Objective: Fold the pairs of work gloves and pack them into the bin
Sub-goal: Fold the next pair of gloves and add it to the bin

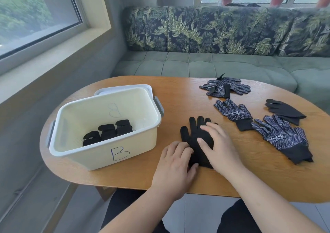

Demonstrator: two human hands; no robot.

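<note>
On the wooden desk (pixel 178 93), right of the bin (pixel 92 152) with folded pairs inside, a black glove (pixel 192 136) lies under the flat, spread right hand (pixel 218 147), the left hand (pixel 175 161) pinching its cuff edge; best smooth it square before folding.

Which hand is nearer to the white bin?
Left. The left hand, at the edge of the black glove, is just right of the bin; the right hand presses the glove farther right.
</note>
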